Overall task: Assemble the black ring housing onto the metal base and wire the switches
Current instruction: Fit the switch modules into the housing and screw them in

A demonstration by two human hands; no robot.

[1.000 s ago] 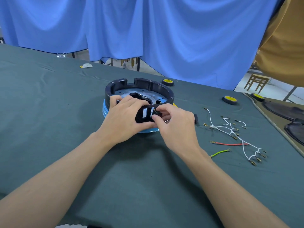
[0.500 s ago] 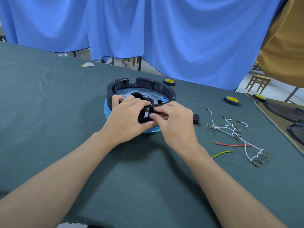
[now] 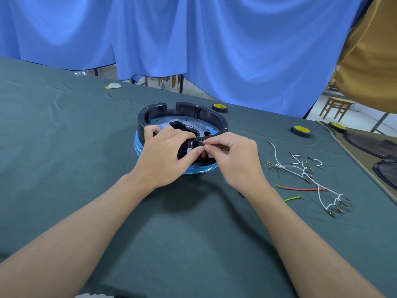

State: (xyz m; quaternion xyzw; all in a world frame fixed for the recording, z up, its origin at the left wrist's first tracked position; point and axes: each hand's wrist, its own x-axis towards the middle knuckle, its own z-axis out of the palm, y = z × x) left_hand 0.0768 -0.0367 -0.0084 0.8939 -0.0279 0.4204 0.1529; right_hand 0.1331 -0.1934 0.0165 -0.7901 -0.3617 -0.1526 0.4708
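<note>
Starting at the left, we are gripping the near wall of the black ring housing (image 3: pixel 206 111) with our left hand (image 3: pixel 165 155), fingers curling over the rim and the thumb pressing against the outer face beside a cut-out. The housing is already sitting on the metal base (image 3: pixel 184 122), whose perforated plate is showing inside the ring and whose blue-filmed edge is showing beneath it, in the middle of the green-clothed table (image 3: pixel 64 147). Just right of that thumb, our right hand (image 3: pixel 234 162) is pinching a small dark-and-red part, which we are taking to be a switch (image 3: pixel 203 156), between thumb and forefinger and holding it at the cut-out; we cannot tell whether it is seated. Further right, the white wire harness (image 3: pixel 300 171), the red wire (image 3: pixel 300 188) and the yellow-green wire (image 3: pixel 292 198) are lying loose on the cloth, well apart from the housing and joined to nothing. We are judging the ring-to-base step done, the switch-fitting under way, and all the wiring left.
</note>
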